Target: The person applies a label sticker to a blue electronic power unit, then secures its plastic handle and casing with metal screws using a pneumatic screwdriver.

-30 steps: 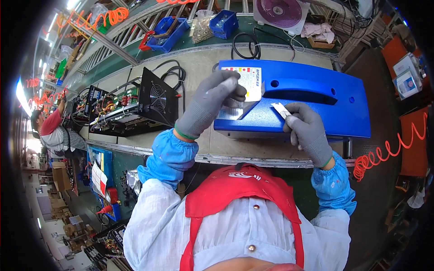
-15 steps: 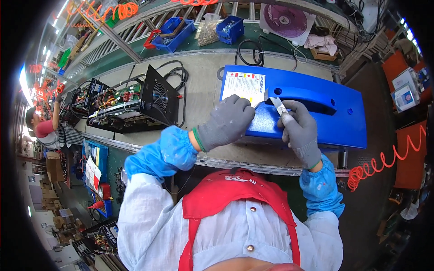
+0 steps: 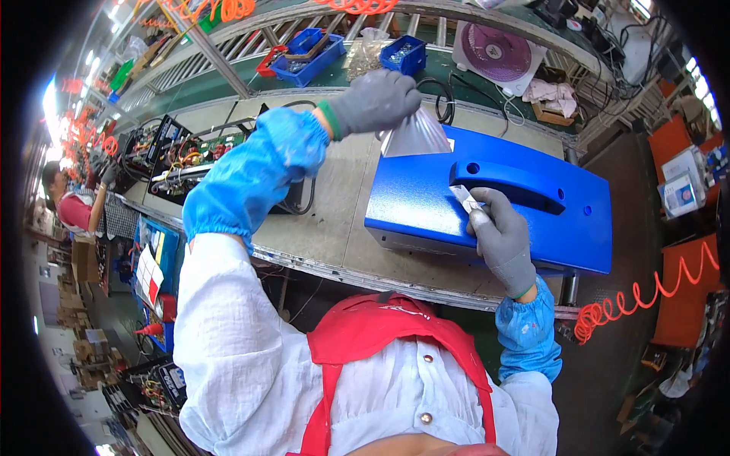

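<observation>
A blue metal case [image 3: 433,197] with a raised handle [image 3: 509,182] lies on the bench before me. Above its far left end is my left hand [image 3: 378,100], in a grey glove, its fingers closed on the top of a thin whitish sheet [image 3: 417,137]. The sheet flares downward over the case; whether its lower edge still sticks there, I cannot tell. My right hand [image 3: 502,239], also gloved, is closed with thumb and fingers round a flat silvery blade-like piece [image 3: 465,199], beside the near end of the handle.
Left of the case stands an opened machine [image 3: 190,167] with wiring, partly behind my left arm. Blue bins [image 3: 403,55] of small parts and a purple fan [image 3: 496,52] are at the back. An orange coiled hose [image 3: 608,315] hangs at right. A person [image 3: 76,205] works far left.
My left hand has moved up and away from the case's near left, lifting the sheet where a printed label lay. The right hand stays near the handle with the blade-like piece.
</observation>
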{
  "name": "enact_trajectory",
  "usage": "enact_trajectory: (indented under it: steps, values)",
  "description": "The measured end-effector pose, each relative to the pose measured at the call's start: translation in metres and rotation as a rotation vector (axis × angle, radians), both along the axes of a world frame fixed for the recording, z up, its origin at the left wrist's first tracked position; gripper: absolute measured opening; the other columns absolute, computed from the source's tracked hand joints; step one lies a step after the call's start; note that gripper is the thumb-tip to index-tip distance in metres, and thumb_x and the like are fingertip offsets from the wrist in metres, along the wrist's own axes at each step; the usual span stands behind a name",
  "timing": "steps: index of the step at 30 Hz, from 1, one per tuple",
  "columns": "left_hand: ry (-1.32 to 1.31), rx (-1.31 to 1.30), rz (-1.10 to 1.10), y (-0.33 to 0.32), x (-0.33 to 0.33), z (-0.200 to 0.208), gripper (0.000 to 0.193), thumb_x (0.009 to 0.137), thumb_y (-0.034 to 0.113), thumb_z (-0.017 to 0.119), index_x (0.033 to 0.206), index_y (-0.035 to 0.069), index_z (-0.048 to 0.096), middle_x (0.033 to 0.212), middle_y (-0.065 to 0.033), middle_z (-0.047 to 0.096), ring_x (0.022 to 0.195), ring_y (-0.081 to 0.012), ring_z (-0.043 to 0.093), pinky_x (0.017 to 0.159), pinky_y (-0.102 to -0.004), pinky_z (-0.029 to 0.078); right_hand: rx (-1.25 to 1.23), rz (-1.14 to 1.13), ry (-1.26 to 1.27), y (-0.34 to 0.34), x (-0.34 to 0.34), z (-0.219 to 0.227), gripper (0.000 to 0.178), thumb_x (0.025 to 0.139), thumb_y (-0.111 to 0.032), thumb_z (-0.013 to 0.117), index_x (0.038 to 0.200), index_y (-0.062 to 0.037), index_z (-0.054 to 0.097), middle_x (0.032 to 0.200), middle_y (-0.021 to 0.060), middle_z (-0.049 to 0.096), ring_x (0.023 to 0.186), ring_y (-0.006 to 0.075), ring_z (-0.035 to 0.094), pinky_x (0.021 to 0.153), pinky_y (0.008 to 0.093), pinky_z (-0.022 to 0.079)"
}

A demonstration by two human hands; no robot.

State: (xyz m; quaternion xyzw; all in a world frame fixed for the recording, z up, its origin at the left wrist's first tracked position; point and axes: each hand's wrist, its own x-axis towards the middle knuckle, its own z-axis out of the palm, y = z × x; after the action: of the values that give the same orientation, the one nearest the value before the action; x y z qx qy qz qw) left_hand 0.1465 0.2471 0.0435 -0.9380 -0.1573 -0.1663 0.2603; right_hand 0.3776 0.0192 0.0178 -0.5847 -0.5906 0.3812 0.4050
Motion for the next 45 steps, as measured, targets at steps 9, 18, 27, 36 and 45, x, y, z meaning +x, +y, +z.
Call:
enact_trajectory:
  steps: [9, 18, 27, 36, 45]
  values:
    - [-0.253, 0.029, 0.631, 0.054, -0.041, 0.076, 0.026, 0.089, 0.036, 0.063, 0.094, 0.010, 0.066, 0.085, -0.0111, 0.066, 0.076, -0.0283, 0.067, 0.064, -0.0401, 0.054, -0.121, -0.069, 0.052, -0.011, -0.005, 0.003, 0.030, 0.091, -0.008, 0.054, 0.119, -0.0028, 0.061, 0.074, 0.0041, 0.061, 0.058, 0.0063, 0.051, 0.049, 0.0246, 0.040]
    - [-0.631, -0.289, 0.610, -0.171, -0.218, 0.036, 0.027, 0.091, 0.029, 0.064, 0.106, 0.007, 0.060, 0.084, -0.0164, 0.066, 0.080, -0.0384, 0.066, 0.066, -0.0447, 0.052, -0.065, -0.116, 0.235, -0.035, -0.036, -0.004, 0.034, 0.093, -0.017, 0.053, 0.123, -0.0011, 0.059, 0.080, 0.0036, 0.060, 0.048, 0.0011, 0.040, 0.042, 0.0169, 0.030]
    - [-0.833, 0.133, 1.925, -0.361, -0.447, -0.105, 0.025, 0.093, 0.029, 0.056, 0.106, 0.007, 0.056, 0.092, -0.0213, 0.068, 0.083, -0.0413, 0.067, 0.072, -0.0514, 0.052, -0.806, 0.597, 0.231, -0.034, -0.145, -0.089, 0.032, 0.092, -0.018, 0.050, 0.117, 0.0001, 0.059, 0.074, 0.0015, 0.058, 0.050, 0.0049, 0.045, 0.042, 0.0201, 0.033]
    - [-0.387, -0.913, 1.900, -0.365, -0.454, -0.251, 0.062, 0.090, 0.051, 0.056, 0.135, 0.009, 0.053, 0.141, -0.0209, 0.049, 0.128, -0.0388, 0.050, 0.100, -0.0517, 0.043, -0.891, 0.595, 0.183, -0.037, -0.303, -0.118, 0.041, 0.092, -0.018, 0.050, 0.127, 0.0026, 0.052, 0.081, 0.0039, 0.060, 0.055, 0.0067, 0.049, 0.045, 0.0206, 0.036]
    - [-1.441, -0.863, 1.446, -0.406, -0.415, -0.188, 0.044, 0.091, 0.041, 0.063, 0.117, 0.006, 0.065, 0.105, -0.0119, 0.067, 0.095, -0.0253, 0.063, 0.085, -0.0381, 0.048, -0.751, 0.802, 0.374, -0.050, -0.437, -0.126, 0.039, 0.092, -0.008, 0.052, 0.129, 0.0023, 0.049, 0.101, 0.0074, 0.061, 0.082, 0.0125, 0.059, 0.072, 0.0264, 0.050]
